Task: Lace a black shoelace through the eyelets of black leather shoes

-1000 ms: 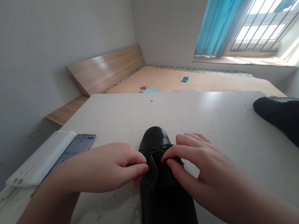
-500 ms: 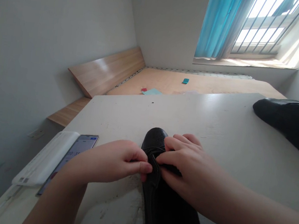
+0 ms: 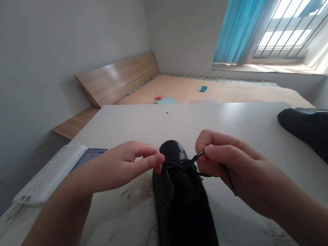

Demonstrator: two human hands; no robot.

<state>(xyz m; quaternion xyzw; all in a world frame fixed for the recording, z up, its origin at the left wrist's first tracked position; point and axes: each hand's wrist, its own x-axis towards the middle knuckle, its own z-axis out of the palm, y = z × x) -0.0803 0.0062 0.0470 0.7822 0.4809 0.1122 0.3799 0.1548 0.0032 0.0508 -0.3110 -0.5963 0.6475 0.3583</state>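
A black leather shoe (image 3: 163, 202) lies on the white table with its toe pointing away from me. My right hand (image 3: 222, 155), raised to the right of the toe, pinches a black shoelace (image 3: 190, 163) and pulls it taut from the eyelets. The lace's loose end hangs below that hand. At the shoe's left edge, beside the lacing, my left hand (image 3: 138, 163) has its thumb and forefinger pressed together. Whatever lies between those fingertips is hidden. The shoe's tongue and open collar face me.
A second black laced shoe (image 3: 313, 132) stands at the table's right side. On the left lie a white box-like object (image 3: 50, 175) and a phone (image 3: 90, 156), partly covered by my forearm. Behind the white table (image 3: 131, 123) is a wooden bed board (image 3: 183, 85).
My right hand has moved up and right from the shoe's opening, drawing the lace out with it. My left hand has shifted slightly up and left, off the eyelet flap.
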